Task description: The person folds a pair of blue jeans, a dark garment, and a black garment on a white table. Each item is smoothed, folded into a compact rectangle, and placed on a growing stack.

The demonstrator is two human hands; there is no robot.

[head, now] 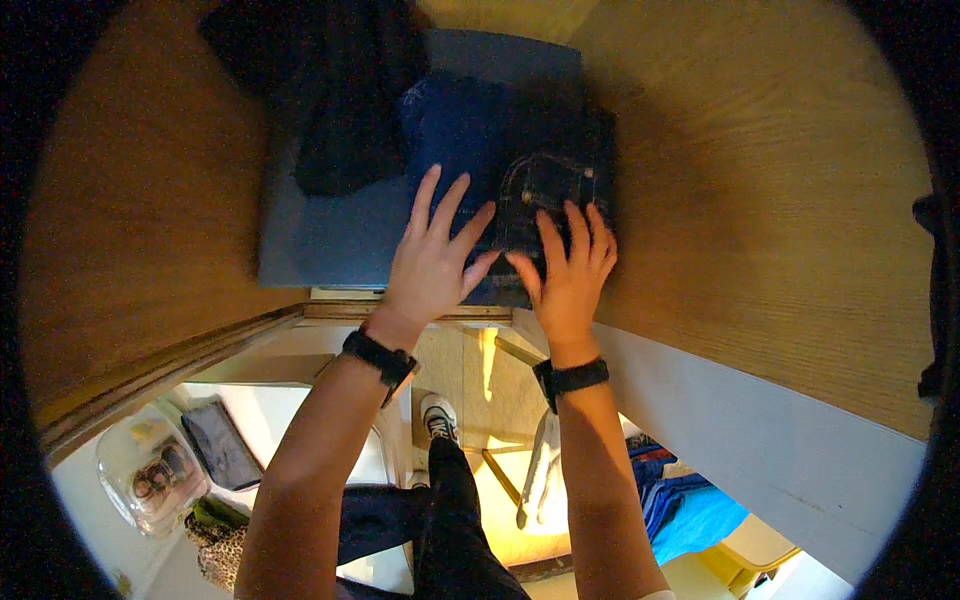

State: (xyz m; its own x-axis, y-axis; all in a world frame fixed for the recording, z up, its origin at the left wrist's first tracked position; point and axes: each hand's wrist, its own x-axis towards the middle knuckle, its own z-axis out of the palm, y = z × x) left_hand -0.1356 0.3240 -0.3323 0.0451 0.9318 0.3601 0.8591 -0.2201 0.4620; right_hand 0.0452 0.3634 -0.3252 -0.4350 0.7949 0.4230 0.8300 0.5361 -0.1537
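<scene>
Folded dark denim jeans [551,176] lie at the right side of a wooden cabinet compartment, against its wall. My right hand [571,266] rests on them with spread fingers. My left hand [442,247] is spread, palm down, over folded blue denim [457,135] just beside the dark pair. Under the clothes is a blue-grey flat surface [330,240], which looks like a box or a board. A heap of black cloth [345,112] sits at the left and back. Each wrist wears a black band.
Wooden side walls [750,195] enclose the compartment. Below left, a clear plastic container [154,472], a dark flat case [221,444] and leopard-print cloth [219,551] lie on a white surface. Below right are stacked blue clothes [686,510] near a yellow-framed chair [754,547].
</scene>
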